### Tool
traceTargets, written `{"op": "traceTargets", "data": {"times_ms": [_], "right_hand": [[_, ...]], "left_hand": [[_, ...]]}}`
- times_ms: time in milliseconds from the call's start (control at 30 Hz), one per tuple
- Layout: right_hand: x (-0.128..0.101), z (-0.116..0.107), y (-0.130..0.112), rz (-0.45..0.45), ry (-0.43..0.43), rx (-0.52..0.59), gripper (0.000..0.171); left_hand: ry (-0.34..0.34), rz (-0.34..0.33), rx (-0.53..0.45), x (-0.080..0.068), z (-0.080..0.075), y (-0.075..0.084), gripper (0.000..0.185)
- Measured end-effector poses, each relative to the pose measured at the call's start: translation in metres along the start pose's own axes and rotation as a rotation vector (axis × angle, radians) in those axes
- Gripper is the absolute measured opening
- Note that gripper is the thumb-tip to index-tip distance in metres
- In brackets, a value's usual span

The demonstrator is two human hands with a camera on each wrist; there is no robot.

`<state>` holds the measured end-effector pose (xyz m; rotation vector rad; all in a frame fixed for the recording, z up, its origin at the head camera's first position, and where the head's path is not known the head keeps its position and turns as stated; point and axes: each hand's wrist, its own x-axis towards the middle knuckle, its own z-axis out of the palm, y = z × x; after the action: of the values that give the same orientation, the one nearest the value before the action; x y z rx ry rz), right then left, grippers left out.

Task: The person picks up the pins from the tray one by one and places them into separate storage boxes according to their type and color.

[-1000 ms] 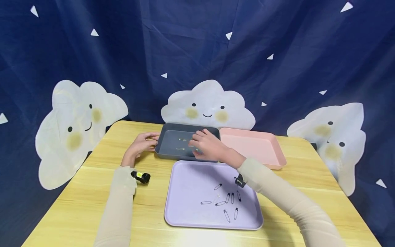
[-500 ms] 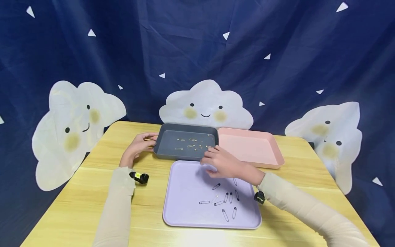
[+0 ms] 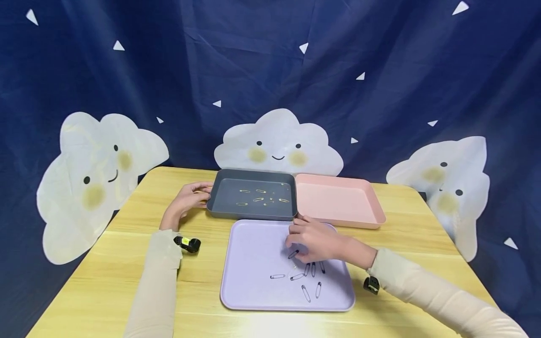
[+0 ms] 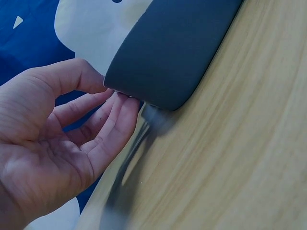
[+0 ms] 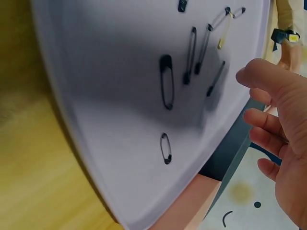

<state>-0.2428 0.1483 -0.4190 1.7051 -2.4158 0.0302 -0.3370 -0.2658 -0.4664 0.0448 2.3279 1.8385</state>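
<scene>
My left hand (image 3: 190,199) is at the left end of a dark grey tray (image 3: 249,218); in the left wrist view thumb and bent fingertips (image 4: 127,108) meet at its rim. Several gold safety pins (image 3: 258,200) lie in that tray. My right hand (image 3: 314,241) hovers over a lilac tray (image 3: 249,300), thumb and fingers apart and holding nothing. Closest to its thumb is a black safety pin (image 5: 216,79), lying on the tray. Several more black safety pins (image 3: 306,293) and one gold safety pin (image 5: 224,31) are scattered there.
A pink tray (image 3: 334,199) adjoins the dark grey tray on the right. All three trays stand on a wooden table (image 3: 194,291), the lilac one nearest me. Behind the table hangs a blue curtain (image 3: 253,70) with white clouds.
My right hand has drawn back from over the dark grey tray to above the lilac tray's pins, uncovering the gold safety pins. My left hand stays at the grey tray's end.
</scene>
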Motion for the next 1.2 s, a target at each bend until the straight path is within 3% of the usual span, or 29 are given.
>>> {"op": "traceTargets", "data": {"times_ms": [600,967,1200], "right_hand": [[-0.003,0.01,-0.014,0.019,-0.088,0.074,0.029],[0.003,0.008,-0.022,-0.014,-0.125,0.08,0.021],[0.004,0.014,-0.024,-0.024,-0.119,0.081,0.016]], "left_hand": [[0.005,-0.013,0.001,0.0,-0.001,0.002,0.054],[-0.02,-0.022,-0.034,-0.02,0.001,0.028,0.055],[-0.006,0.0,-0.009,-0.004,0.0,0.005,0.053]]}}
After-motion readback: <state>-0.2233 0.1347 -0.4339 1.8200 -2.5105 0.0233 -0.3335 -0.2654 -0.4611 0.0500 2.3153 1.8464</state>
